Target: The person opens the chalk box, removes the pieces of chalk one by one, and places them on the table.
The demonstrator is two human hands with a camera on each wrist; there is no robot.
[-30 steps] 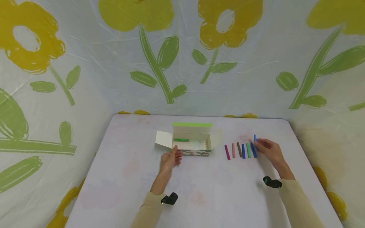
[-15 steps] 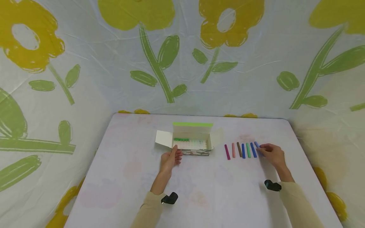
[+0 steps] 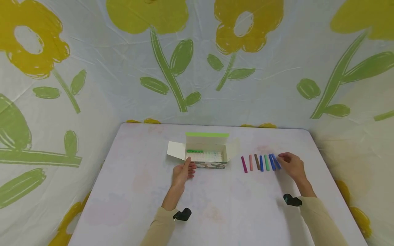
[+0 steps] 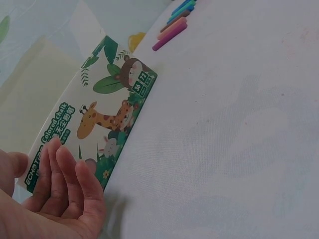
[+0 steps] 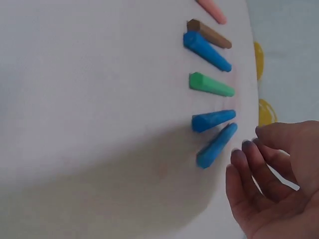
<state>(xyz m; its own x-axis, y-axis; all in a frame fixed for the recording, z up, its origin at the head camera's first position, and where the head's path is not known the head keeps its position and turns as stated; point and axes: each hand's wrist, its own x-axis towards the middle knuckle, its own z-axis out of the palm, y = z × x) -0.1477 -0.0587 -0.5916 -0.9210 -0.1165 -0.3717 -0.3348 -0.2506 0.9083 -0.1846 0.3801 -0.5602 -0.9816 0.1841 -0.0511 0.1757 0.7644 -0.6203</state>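
Observation:
An open-lidded cardboard chalk box (image 3: 213, 165) stands mid-table, its printed front with a giraffe (image 4: 99, 119) facing the left wrist view. My left hand (image 3: 181, 172) grips the box's front left corner, thumb over the top edge and fingers against the front panel. Inside lie pale chalks (image 3: 212, 156) and a green strip (image 3: 195, 151). Beside the last blue chalk (image 5: 217, 146) of a row, my right hand (image 3: 293, 166) is held with loosely bent fingers and nothing in them. Its fingertips (image 5: 239, 157) look smudged dark and stay apart from that chalk.
Left of the last chalk lie another blue chalk (image 5: 214, 120), a green one (image 5: 212, 84), a blue one (image 5: 207, 51), a brown one (image 5: 212, 35), a pink one (image 3: 251, 162) and a magenta one (image 3: 244, 164). A side flap (image 3: 176, 150) juts left from the box.
My right hand has set the light blue chalk down at the row's right end and let it go, drawing slightly away. My left hand has kept its place on the box.

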